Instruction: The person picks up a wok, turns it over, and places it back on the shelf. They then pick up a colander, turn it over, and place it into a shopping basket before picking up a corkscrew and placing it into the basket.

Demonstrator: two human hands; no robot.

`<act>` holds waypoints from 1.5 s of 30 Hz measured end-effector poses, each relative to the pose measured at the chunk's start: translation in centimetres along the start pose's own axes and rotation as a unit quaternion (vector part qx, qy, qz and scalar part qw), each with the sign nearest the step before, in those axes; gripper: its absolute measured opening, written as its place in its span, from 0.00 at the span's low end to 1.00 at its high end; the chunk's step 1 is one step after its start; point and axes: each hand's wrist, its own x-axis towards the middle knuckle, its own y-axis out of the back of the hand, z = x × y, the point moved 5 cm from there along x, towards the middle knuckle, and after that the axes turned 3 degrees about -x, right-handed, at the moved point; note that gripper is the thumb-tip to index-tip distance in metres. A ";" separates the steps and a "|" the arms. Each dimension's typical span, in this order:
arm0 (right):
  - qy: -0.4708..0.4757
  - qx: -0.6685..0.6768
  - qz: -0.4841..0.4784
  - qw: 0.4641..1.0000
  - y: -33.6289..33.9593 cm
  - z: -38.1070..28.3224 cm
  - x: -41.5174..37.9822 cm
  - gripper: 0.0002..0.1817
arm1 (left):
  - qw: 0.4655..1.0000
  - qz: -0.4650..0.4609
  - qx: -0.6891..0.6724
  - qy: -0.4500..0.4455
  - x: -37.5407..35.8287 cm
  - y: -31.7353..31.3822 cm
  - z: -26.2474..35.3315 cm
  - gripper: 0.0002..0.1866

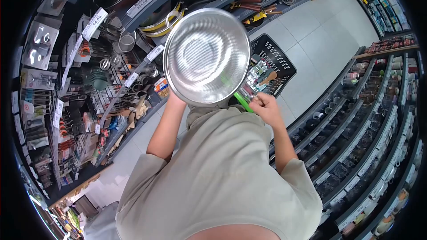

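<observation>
A large round stainless-steel mesh colander (207,55) is held up in front of my body, its hollow facing me. My left hand (177,99) is at its lower left rim, with the fingers hidden behind the metal. My right hand (265,106) is closed near the lower right rim, beside a bright green strip (243,102). What its curled fingers hold I cannot tell. More green shows through the mesh. Behind the colander, a black perforated shopping basket (287,69) contains packaged goods and a brown-headed utensil (268,78).
On the left, shelves and hooks carry kitchen tools (100,80) and price labels (94,24). Pans (167,22) fill the shelf ahead. Glassware racks (342,155) curve along the right side. A tiled aisle floor (318,44) runs between them. Someone's grey clothing (101,223) shows at lower left.
</observation>
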 end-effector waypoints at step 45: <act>-0.196 0.217 -0.012 0.956 -1.0 4.0 -0.7 0.11 | 0.950 0.174 0.254 -0.045 2.5 -0.3 -3.3 0.36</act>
